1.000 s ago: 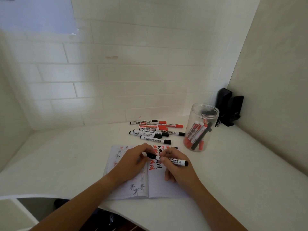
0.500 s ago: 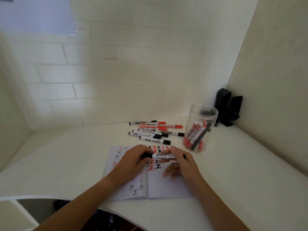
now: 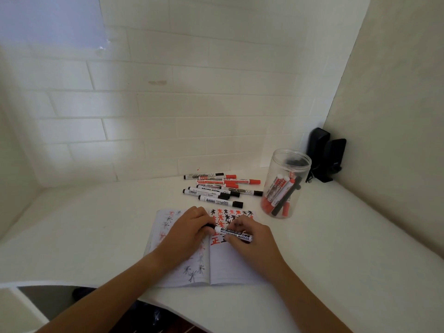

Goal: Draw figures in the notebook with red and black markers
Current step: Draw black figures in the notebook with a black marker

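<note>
right hand (image 3: 252, 239) pinches marker (image 3: 234, 234) barrel over notebook (image 3: 230, 267) | left hand (image 3: 189, 233) grips its black cap end | step, likely uncapping: pull straight, barrel steady, tip off page | loose markers (image 3: 216, 191) beyond hands, jar (image 3: 286, 183) far right | white desk (image 3: 96, 224), tiled wall (image 3: 168, 104), corner
</note>
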The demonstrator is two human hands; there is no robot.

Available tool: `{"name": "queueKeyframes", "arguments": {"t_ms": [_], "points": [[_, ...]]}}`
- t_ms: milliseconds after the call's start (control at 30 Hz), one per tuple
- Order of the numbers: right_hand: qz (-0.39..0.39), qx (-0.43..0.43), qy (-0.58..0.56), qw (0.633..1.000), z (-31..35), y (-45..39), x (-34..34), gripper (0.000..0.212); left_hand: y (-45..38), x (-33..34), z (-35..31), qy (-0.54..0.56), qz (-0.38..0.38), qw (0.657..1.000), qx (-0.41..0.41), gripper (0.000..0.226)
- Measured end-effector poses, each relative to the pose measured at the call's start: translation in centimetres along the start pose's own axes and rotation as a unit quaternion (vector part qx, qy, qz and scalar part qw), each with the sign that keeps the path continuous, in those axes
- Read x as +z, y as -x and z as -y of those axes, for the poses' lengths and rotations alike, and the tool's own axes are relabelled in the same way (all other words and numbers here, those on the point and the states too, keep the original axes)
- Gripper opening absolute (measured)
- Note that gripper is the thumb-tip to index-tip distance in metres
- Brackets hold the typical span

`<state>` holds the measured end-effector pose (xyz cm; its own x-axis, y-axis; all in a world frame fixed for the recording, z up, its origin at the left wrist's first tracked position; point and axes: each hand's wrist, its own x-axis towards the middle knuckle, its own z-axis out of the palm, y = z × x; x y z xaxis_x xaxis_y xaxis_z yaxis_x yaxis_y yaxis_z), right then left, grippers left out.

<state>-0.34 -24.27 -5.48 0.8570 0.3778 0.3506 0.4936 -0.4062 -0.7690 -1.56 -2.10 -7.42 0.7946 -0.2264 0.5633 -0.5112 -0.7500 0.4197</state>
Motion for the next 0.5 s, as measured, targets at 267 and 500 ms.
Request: {"name": "queueKeyframes", "arguments": {"t_ms": [267,500], "points": [[0.001,0.052,-0.067,0.996,0.2,0.0,0.1,0.011,0.1,0.0,-0.2,-0.010,0.002,1.000,0.019,0.033],[0.024,0.121,-0.127,0.984,1.0,0.2,-0.3,0.015,0.2,-0.2,-0.5,-0.013,0.006,0.999,0.031,0.032]]}}
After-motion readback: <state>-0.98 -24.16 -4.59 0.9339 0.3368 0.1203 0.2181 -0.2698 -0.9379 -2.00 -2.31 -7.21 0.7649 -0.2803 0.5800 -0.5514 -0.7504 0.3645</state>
